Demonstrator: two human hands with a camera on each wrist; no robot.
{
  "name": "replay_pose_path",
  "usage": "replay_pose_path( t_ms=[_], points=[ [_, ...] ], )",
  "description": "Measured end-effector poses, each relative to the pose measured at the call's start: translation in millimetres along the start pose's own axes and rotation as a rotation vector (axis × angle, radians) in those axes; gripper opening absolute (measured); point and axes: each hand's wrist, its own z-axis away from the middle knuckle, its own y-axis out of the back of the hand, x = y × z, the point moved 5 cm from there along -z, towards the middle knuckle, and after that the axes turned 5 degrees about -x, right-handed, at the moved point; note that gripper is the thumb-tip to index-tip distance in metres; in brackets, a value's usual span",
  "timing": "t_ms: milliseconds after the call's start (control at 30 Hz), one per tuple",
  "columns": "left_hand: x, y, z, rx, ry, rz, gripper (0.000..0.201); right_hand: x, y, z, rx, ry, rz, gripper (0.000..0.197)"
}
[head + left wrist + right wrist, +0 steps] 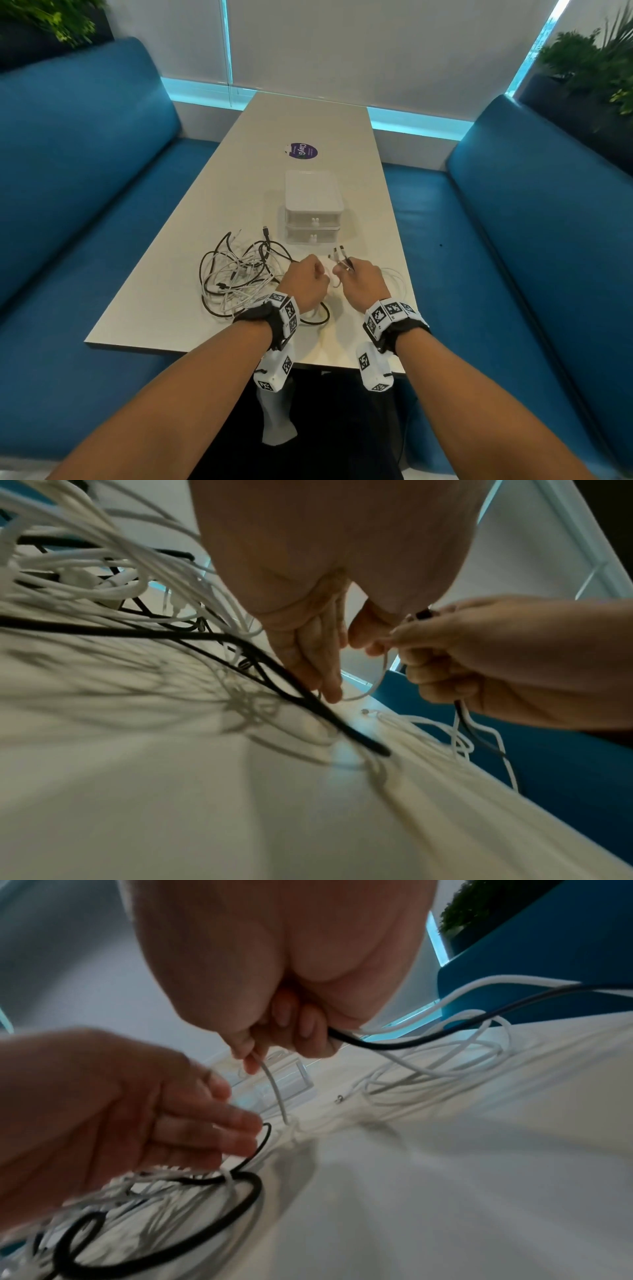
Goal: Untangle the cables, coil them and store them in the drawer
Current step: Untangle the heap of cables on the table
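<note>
- Booth table, blue benches either side.
- Tangled cables left of hands; drawer unit just behind, closed.
- Right hand clamped on black and white cables.
- Left hand pinching white cable.

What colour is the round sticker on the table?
The round sticker is purple with white lettering, seen best in the head view.

White and black cables lying on a pale table.
Blue seats are sitting on both sides, a clear-white drawer box and purple sticker are showing, and checkered black-and-white wristbands are showing too.
</note>
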Motion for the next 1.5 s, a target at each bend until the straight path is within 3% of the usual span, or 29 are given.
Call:
replay_pose_path(
  t_ms=[100, 167, 400, 533, 633, 867, 933, 1033, 1133, 1233, 1400, 1500],
  points=[
    [-7, -12, 4, -0.138, -0.035, -0.274, 0.042, -3, 4, -1, 0.007, 0.012, -0.005, 0.028],
    [-7, -19, 5, -0.199, -0.122, -0.439, 0.049, -1, 3, -1, -0.016, 0.021, -0.005, 0.031],
    [-11, -27, 3, -0.186, -0.2, -0.689, 0.043, 1, 3, 4, -0.085, 0.067, -0.009, 0.036],
    [-1, -30, 5, -0.13, -0.35, -0.823, 0.022, -3, 2, 1, -0.109, 0.06, -0.026, 0.034],
    [1, -34, 8, -0.142, -0.416, -0.932, 0.03, -6, -2, -1, -0.133, 0.06, -0.075, 0.034],
    [8, -35, 13, -0.156, -0.397, -1.049, 0.033, -18, -4, -4, -0.105, 0.071, -0.297, 0.035],
    [10, -35, 16, -0.16, -0.416, -1.101, 0.031, -22, -1, -4, -0.106, 0.092, -0.165, 0.034],
    [1, -16, 16, -0.139, -0.389, -1.187, 0.03, -13, 2, -1, -0.127, 0.131, 0.324, 0.032],
    [-9, 10, 11, -0.114, -0.349, -1.198, 0.02, 19, 16, 1, -0.118, -0.01, 0.535, 0.032],
    [1, 7, 12, -0.107, -0.397, -1.186, 0.023, 23, 22, 4, -0.083, -0.084, 0.502, 0.035],
    [17, -16, 14, -0.152, -0.404, -1.231, 0.025, -11, 7, 2, -0.06, -0.006, 0.296, 0.035],
    [21, -18, 12, -0.176, -0.408, -1.24, 0.061, -17, -3, 0, -0.118, -0.012, 0.164, 0.035]
  ],
)
